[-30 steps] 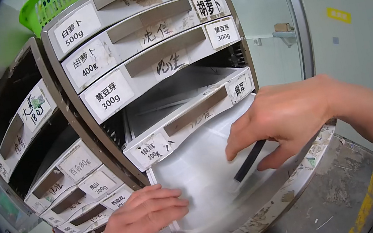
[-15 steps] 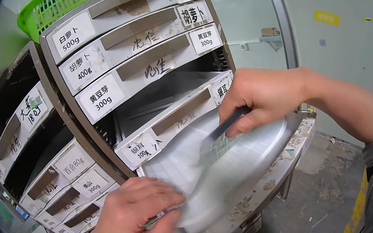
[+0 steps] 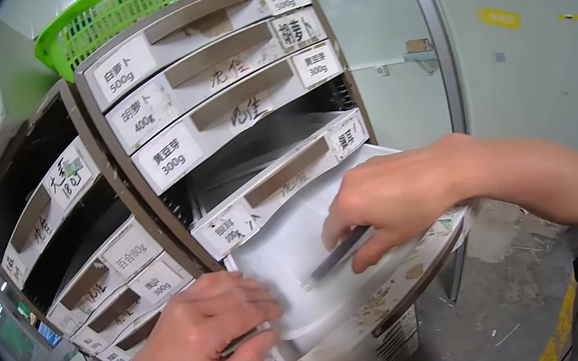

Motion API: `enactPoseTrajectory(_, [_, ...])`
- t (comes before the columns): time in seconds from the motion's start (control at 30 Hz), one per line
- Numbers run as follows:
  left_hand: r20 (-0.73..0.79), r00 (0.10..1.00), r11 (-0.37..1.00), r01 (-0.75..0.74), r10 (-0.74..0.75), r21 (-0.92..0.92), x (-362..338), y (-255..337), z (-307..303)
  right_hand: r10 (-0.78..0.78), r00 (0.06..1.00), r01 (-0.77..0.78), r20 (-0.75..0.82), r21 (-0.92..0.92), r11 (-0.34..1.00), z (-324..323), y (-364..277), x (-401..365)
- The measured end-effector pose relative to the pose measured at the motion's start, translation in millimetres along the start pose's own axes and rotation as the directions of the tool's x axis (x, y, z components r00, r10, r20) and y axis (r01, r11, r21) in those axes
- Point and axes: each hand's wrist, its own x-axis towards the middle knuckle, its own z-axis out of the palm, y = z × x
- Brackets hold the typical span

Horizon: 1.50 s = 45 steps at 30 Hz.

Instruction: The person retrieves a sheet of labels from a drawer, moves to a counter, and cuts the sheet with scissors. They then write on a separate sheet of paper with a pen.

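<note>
- Your right hand [image 3: 384,203], pinched on a dark strip [image 3: 336,255], lies across the white sheets [image 3: 288,245] in the pulled-out drawer [image 3: 399,292] and blocks the right half from above.
- Your left hand [image 3: 205,340] clamps the sheets' front-left corner, so there is no way in there.
- You can reach the bare sheet between your hands from above.
- The labelled drawer above [image 3: 281,178] overhangs the back edge.
- Right of the cabinet is open air over the floor [image 3: 520,279].
</note>
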Motion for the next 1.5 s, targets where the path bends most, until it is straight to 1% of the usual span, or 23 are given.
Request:
enactPoseTrajectory(0.1, [-0.020,0.999,0.998,-0.037,0.036,-0.045,-3.7,-7.6,-4.7,-0.090,0.995,0.092,-0.034,0.071,0.993,1.0,2.4,3.2])
enactPoseTrajectory(0.17, [0.028,0.999,0.991,-0.032,0.036,-0.132,-4.6,-14.8,-6.3,0.016,0.992,-0.033,-0.125,-0.138,0.990,-1.4,3.1,7.1])
enactPoseTrajectory(0.23, [0.017,0.999,0.989,-0.025,0.027,-0.144,-3.2,-16.7,-7.5,0.039,0.988,-0.065,-0.147,-0.182,0.981,-5.0,3.1,8.2])
enactPoseTrajectory(0.3, [0.092,0.995,0.980,-0.017,0.036,-0.198,-0.2,-20.4,-10.8,0.053,0.989,-0.060,-0.140,-0.047,0.997,-7.3,5.7,5.4])
enactPoseTrajectory(0.43, [0.104,0.992,0.977,-0.051,0.073,-0.207,3.4,-28.4,-10.4,0.067,0.988,-0.058,-0.136,0.071,0.996,-10.6,-9.7,-3.6])
enactPoseTrajectory(0.5, [0.069,0.996,0.974,-0.047,0.064,-0.223,4.5,-30.5,-8.6,0.043,0.946,0.031,-0.322,0.220,0.975,-8.2,-16.0,-5.4])
enactPoseTrajectory(0.53, [0.077,0.995,0.974,-0.046,0.065,-0.221,5.0,-30.3,-7.8,0.045,0.944,0.032,-0.328,0.226,0.974,-11.2,-23.7,-7.1])
enactPoseTrajectory(0.6, [-0.068,0.997,0.970,0.004,-0.021,-0.242,5.9,-29.1,-6.2,0.119,0.976,-0.041,-0.182,0.383,0.923,-17.5,-41.9,-6.9])
enactPoseTrajectory(0.63, [-0.062,0.998,0.971,0.002,-0.017,-0.239,7.3,-28.3,-5.6,0.122,0.975,-0.041,-0.188,0.386,0.922,-15.7,-44.1,-3.9])
enactPoseTrajectory(0.7, [-0.226,0.969,0.966,0.036,-0.096,-0.256,10.0,-26.5,-3.6,0.083,0.984,-0.024,-0.158,0.341,0.940,-6.3,-47.5,2.4])
enactPoseTrajectory(0.73, [-0.251,0.965,0.961,-0.003,-0.069,-0.275,11.6,-29.0,-2.3,0.035,0.972,0.015,-0.232,0.212,0.977,-0.2,-49.3,6.4])
enactPoseTrajectory(0.87, [-0.352,0.932,0.973,0.002,-0.085,-0.229,10.1,-36.8,7.1,0.069,0.968,-0.032,-0.243,0.156,0.987,2.8,-50.1,10.2])
enactPoseTrajectory(0.9, [-0.352,0.932,0.973,0.005,-0.087,-0.229,11.0,-34.7,9.1,0.087,0.950,-0.046,-0.301,0.141,0.989,3.5,-47.4,10.5])
enactPoseTrajectory(0.97, [-0.473,0.870,0.956,-0.007,-0.139,-0.294,13.0,-30.0,14.2,0.103,0.930,-0.060,-0.353,0.130,0.990,3.8,-44.8,9.8])
enactPoseTrajectory(1.0, [-0.516,0.847,0.974,0.004,-0.125,-0.228,12.0,-26.2,12.6,0.091,0.915,-0.050,-0.393,0.112,0.992,3.3,-43.9,9.0])
enactPoseTrajectory(1.03, [-0.514,0.849,0.974,0.009,-0.128,-0.228,8.6,-23.4,10.7,0.078,0.897,-0.040,-0.435,0.096,0.995,2.7,-42.9,8.4])
enactPoseTrajectory(1.1, [-0.494,0.869,0.982,-0.113,0.026,-0.148,-1.0,-19.7,2.2,0.065,0.895,-0.044,-0.442,0.059,0.997,5.1,-39.8,8.9])
enactPoseTrajectory(1.13, [-0.383,0.919,0.987,-0.139,0.099,-0.078,-2.2,-16.1,-6.0,0.026,0.864,0.038,-0.503,0.117,0.992,8.1,-38.1,9.5])
enactPoseTrajectory(1.17, [-0.378,0.920,0.987,-0.140,0.101,-0.077,-1.9,-13.4,-8.1,-0.008,0.827,0.122,-0.562,0.166,0.979,10.4,-36.8,9.3])
enactPoseTrajectory(1.23, [-0.178,0.975,0.991,-0.128,0.130,0.027,-2.7,-8.2,-10.8,-0.045,0.831,0.135,-0.555,0.123,0.983,11.3,-35.8,7.1])
enactPoseTrajectory(1.27, [-0.076,0.994,0.996,-0.077,0.080,0.042,-4.3,-4.7,-13.9,-0.085,0.834,0.150,-0.546,0.077,0.986,10.5,-35.8,6.5])
enactPoseTrajectory(1.37, [0.012,0.997,0.988,-0.082,0.082,0.128,-8.0,-6.9,-8.7,-0.130,0.834,0.148,-0.536,-0.011,0.989,10.5,-32.2,7.0])
enactPoseTrajectory(1.5, [0.112,0.993,0.981,-0.063,0.043,0.181,-6.0,-0.6,-11.2,-0.146,0.839,0.178,-0.524,0.010,0.984,10.9,-34.3,4.3])
